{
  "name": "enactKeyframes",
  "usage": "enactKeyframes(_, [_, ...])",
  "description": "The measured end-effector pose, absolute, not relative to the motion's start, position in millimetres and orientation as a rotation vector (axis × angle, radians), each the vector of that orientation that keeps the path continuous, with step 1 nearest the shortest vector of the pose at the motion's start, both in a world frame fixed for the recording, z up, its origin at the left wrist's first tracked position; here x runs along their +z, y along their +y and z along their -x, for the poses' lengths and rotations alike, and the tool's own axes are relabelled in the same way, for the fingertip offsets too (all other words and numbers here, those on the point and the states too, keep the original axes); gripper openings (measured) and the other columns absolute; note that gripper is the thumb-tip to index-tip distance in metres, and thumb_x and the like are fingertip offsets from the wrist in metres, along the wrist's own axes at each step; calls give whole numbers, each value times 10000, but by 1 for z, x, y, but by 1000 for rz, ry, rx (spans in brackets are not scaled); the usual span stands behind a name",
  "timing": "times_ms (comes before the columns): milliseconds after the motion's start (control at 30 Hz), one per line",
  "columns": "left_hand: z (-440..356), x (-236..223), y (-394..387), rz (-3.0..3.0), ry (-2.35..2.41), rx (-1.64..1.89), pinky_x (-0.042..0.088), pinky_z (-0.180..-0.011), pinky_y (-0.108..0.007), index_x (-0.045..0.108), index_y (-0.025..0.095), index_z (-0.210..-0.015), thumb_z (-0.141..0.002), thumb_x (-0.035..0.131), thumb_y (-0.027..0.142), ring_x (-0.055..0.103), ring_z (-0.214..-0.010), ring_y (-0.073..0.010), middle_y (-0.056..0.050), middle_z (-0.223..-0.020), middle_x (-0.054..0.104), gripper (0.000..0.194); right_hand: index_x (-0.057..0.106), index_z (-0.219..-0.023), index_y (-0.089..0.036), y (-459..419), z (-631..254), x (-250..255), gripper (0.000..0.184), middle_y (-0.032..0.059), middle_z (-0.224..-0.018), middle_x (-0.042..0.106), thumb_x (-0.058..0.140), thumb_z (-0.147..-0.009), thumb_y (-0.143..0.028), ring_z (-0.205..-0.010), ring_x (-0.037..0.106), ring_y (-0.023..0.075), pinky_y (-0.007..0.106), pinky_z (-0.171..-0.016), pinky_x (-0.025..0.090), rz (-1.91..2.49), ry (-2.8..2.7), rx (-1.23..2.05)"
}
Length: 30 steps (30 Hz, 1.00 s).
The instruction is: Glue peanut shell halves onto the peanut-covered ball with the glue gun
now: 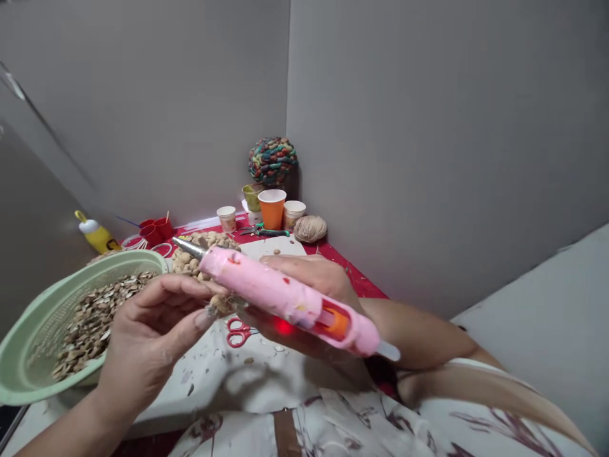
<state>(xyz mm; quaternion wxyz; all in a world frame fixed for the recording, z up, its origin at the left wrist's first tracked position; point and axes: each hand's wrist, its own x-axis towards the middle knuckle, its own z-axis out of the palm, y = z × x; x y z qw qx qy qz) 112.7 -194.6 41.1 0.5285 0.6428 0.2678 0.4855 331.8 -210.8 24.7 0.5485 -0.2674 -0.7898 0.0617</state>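
Note:
My left hand pinches a small, rough tan piece between thumb and fingers; its exact kind is unclear. My right hand is wrapped round a pink hot glue gun, whose metal nozzle points up and left. A clear glue stick pokes out of its back end, and a red light glows below the body. The gun hides part of the right fingers, which come close to the tan piece. Behind the nozzle sits a clump of tan shells. Red-handled scissors lie beneath the hands.
At the left stands a green strainer basket holding many brown shells. Toward the corner are an orange cup, paper cups, pliers, a twine ball and a multicoloured ball. A yellow bottle leans farther left.

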Motion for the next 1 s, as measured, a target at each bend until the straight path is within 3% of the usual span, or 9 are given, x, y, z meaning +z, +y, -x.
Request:
enactKeyframes(100, [-122, 41, -196, -1701, 625, 1316, 614, -768, -140, 806, 313, -909, -787, 800, 105, 765, -825, -118, 29, -906, 802, 241, 590, -856, -153, -206, -333, 27, 213, -30, -753, 607, 785, -783, -201, -648, 570, 60, 159, -634, 505, 519, -1840, 72])
enactKeyframes(233, [-129, 39, -197, -1928, 634, 1486, 630, -769, -180, 810, 306, -934, -745, 791, 44, 762, -790, -132, 27, -874, 804, 324, 605, -865, -129, -204, -334, 30, 182, -42, -736, 589, 773, -808, -172, -615, 522, 35, 140, -620, 467, 515, -1844, 47])
enactKeyframes(400, [-133, 34, -190, -1981, 632, 1514, 638, -739, -216, 807, 297, -936, -763, 800, 90, 754, -742, -141, 24, -847, 802, 271, 596, -906, -132, -196, -340, 30, 158, 5, -836, 660, 727, -836, -187, -728, 613, 78, 183, -671, 496, 450, -1923, -23])
enactKeyframes(600, [-140, 32, -185, -1884, 606, 1527, 635, -702, -210, 810, 262, -895, -744, 825, 110, 745, -686, -139, 19, -794, 799, 215, 589, -1088, -115, -189, -350, 29, 214, 79, -1023, 716, 631, -912, -227, -925, 693, 133, 238, -803, 566, 402, -2000, -140])
enactKeyframes(1000, [-149, 30, -189, -1706, 567, 1487, 631, -680, -154, 793, 314, -856, -740, 823, 87, 724, -671, -101, 64, -774, 782, 257, 588, -997, -135, -193, -352, 34, 133, 15, -893, 694, 641, -924, -233, -811, 658, 70, 163, -741, 518, 454, -1997, -227])
